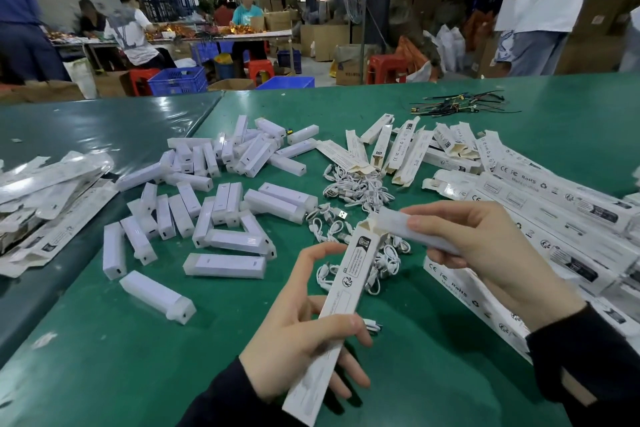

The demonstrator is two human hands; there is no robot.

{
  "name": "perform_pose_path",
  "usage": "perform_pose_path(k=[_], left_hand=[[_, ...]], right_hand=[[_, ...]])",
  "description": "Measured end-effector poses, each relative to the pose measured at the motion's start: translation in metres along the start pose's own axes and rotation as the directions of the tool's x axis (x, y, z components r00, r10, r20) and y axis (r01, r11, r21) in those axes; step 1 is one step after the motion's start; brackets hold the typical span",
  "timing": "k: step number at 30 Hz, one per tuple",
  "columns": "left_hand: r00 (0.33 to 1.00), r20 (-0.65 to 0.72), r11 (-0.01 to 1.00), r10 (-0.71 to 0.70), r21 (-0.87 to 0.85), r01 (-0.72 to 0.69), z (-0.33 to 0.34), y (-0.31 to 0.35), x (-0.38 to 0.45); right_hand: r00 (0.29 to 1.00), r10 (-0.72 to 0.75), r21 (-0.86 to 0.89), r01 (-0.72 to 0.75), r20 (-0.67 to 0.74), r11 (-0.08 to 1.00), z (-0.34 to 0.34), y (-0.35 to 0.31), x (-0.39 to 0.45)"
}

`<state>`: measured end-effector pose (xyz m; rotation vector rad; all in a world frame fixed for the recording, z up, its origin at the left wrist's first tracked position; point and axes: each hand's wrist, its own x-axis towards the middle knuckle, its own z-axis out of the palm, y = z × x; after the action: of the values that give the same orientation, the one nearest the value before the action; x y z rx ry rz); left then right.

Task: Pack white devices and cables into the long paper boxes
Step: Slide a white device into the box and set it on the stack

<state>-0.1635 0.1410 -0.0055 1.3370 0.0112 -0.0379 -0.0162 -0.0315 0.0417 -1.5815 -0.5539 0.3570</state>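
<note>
Your right hand (485, 246) pinches a white device (412, 230) at the open mouth of the long paper box (337, 302) gripped in your left hand (304, 333), above the tabletop's (138, 357) near edge; line it up straight, then slide

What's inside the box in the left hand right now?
A white device, held by the right hand, is just entering the box's open top. Whether a cable is already inside is hidden by the walls.

You are facing devices (221, 204) lying mid-worktop (104, 340), cables (356, 187) lying just right of them, boxes (554, 218) stacking along the right edge, and flat sleeves (45, 198) piling at the left edge.
</note>
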Motion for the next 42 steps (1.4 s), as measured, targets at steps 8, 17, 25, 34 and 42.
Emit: perform_pose_path(k=[8,17,25,34,42], left_hand=[[0.988,0.074,0.987,-0.135,0.101,0.127,-0.010,0.006,-0.003],[0.931,0.254,0.961,-0.262,0.161,0.226,-0.020,0.012,-0.008],[0.934,0.271,0.971,-0.231,0.122,0.205,-0.022,0.011,-0.008],[0.909,0.324,0.963,-0.263,0.151,0.225,-0.022,0.015,-0.009],[0.888,0.342,0.947,-0.308,0.198,0.252,-0.021,0.013,-0.009]], right_hand=[[0.971,0.135,-0.240,-0.085,0.197,0.967,-0.023,-0.008,-0.005],[0.903,0.149,-0.346,-0.001,0.403,0.938,-0.031,-0.015,-0.012],[0.919,0.143,-0.321,-0.019,0.367,0.947,-0.042,-0.013,-0.009],[0.891,0.129,-0.265,-0.010,0.435,0.964,-0.052,-0.011,-0.009],[0.825,0.208,-0.313,-0.040,0.525,0.949,-0.043,-0.015,-0.011]])
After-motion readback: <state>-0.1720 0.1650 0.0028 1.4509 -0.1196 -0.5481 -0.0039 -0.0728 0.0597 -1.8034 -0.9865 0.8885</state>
